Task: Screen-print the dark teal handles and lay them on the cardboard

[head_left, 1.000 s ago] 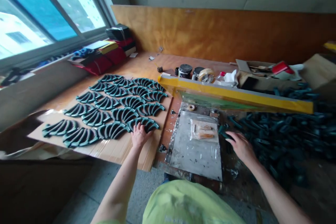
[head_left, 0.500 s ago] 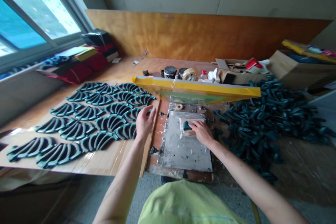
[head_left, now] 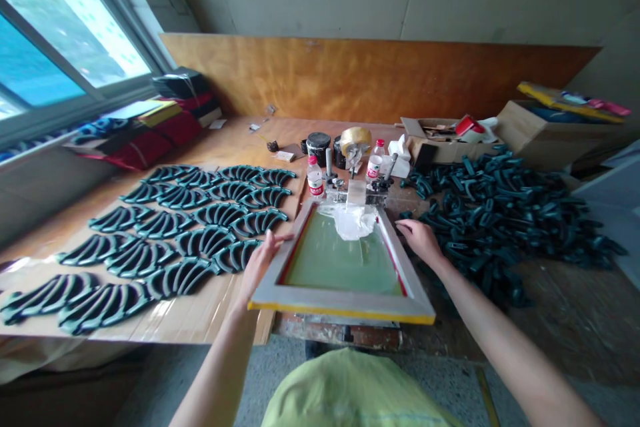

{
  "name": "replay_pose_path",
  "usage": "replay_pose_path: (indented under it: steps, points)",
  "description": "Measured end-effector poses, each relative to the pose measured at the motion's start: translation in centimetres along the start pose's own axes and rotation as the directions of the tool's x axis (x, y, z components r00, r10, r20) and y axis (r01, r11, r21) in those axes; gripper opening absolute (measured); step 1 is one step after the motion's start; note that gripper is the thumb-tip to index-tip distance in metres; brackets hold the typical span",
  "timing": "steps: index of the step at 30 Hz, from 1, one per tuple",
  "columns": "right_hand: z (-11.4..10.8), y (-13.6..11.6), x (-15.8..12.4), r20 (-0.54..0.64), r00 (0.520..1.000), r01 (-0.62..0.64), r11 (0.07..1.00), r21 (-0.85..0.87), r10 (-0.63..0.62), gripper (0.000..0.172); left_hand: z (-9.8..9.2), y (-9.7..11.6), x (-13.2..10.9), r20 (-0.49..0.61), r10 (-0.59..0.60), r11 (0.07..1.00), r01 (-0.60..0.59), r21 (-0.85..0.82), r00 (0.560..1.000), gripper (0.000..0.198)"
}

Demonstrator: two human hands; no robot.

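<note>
A screen-printing frame [head_left: 345, 299] lies lowered over the work plate, its pale green mesh facing up. Clear film or tape [head_left: 353, 220] covers the far part of the mesh. At its left side is my left hand [head_left: 260, 260], fingers stretched along the edge, appearing to touch it. My right hand [head_left: 420, 240] hovers just off the right edge, fingers loosely apart with nothing visible in them. The frame hides the green part seen earlier on the plate. A clamp hinge [head_left: 356, 195] stands at the frame's far end.
Rows of dark green curved parts [head_left: 185, 273] rest on cardboard [head_left: 220, 310] at left. A heap of similar parts [head_left: 505, 213] is piled at right. Behind the frame stand red-capped bottles [head_left: 315, 180], black tubs [head_left: 319, 145] and a tape roll [head_left: 356, 140]; cardboard boxes [head_left: 543, 130] sit back right.
The frame has swung down from its raised position and now covers the plate. My right hand has let go of the green part and moved right; my left hand has moved slightly down to the frame's edge.
</note>
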State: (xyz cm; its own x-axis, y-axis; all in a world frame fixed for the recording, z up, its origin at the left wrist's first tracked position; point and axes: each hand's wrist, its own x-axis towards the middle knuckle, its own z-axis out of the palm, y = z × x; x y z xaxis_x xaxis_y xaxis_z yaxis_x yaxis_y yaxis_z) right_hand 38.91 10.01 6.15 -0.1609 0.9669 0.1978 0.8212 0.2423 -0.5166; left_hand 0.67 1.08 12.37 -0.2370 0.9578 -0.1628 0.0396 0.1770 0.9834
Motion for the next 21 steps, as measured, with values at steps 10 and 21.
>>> replay_pose_path:
  steps: [10, 21]
  points:
    - [3.2, -8.7, 7.6, 0.103, 0.963, 0.27, 0.926, -0.263, -0.251, 0.049, 0.8, -11.4, -1.3, 0.097, -0.195, 0.978, 0.201, -0.057, 0.976, 0.087]
    - [5.2, -8.1, 3.5, 0.327, 0.881, 0.434, 0.86, -0.269, -0.342, 0.018, 1.1, -10.6, -1.6, 0.092, -0.245, 0.966, 0.251, -0.06, 0.965, 0.086]
